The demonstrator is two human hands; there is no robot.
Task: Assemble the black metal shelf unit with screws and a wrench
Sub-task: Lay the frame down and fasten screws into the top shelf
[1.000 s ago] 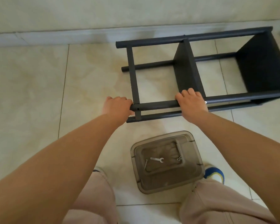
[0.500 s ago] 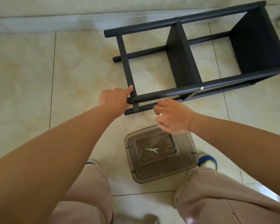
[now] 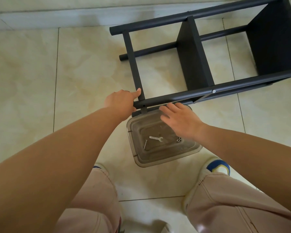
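Tiles of the floor (image 3: 40,81) fill the left of the frame. Near centre our left hand (image 3: 120,102) grips the end of the shelf unit's (image 3: 193,58) front tube, forefinger stretched along the cross bar. Just right, our right hand (image 3: 180,121) hovers with fingers straight and slightly spread over a clear container (image 3: 188,153) holding the wrench (image 3: 156,138) and a screw (image 3: 145,144). The black frame lies on its side toward the upper right.
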